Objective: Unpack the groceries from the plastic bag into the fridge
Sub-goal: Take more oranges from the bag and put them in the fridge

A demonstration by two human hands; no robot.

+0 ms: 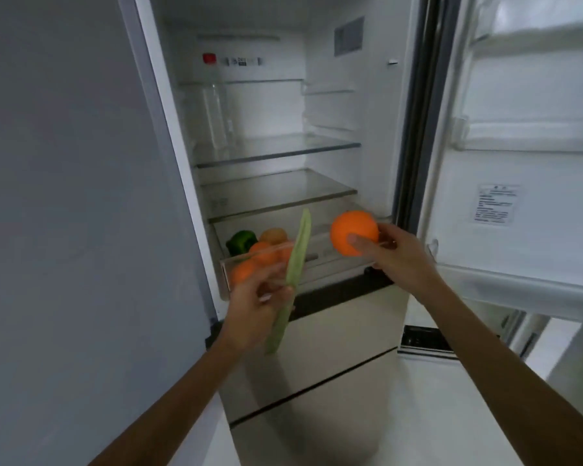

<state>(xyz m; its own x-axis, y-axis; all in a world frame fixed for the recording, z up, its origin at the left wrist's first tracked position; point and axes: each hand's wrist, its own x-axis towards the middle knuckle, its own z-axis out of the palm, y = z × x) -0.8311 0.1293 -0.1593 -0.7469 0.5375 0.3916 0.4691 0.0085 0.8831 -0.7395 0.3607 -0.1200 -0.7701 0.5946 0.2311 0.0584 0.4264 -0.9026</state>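
The right hand [396, 255] has its grip clamped on an orange [353, 237], thumb across the fruit's front and fingers behind it, so the orange sits at the fingertips rather than deep in the palm. It is held in the air just above the right end of the crisper drawer [303, 260], in front of the drawer's clear front wall.

The left hand [258, 302] is closed around a long pale green vegetable stalk [292, 277], gripping it below its middle. The stalk stands tilted, its upper end rising past the drawer's front edge towards the lowest glass shelf [276, 193], its lower end hanging below the hand.

The drawer is pulled out. At its left end lie a green bell pepper [240, 240], several more oranges [261, 252] and a brownish round item, perhaps a potato [274, 235].

The fridge [317, 348] stands open, its door [519, 163] swung to the right with white door racks. The glass shelves hold little; a clear plastic bottle [212, 112] stands at the left end of the upper shelf. A grey wall [64, 196] fills the left side, and a pale floor shows lower right.
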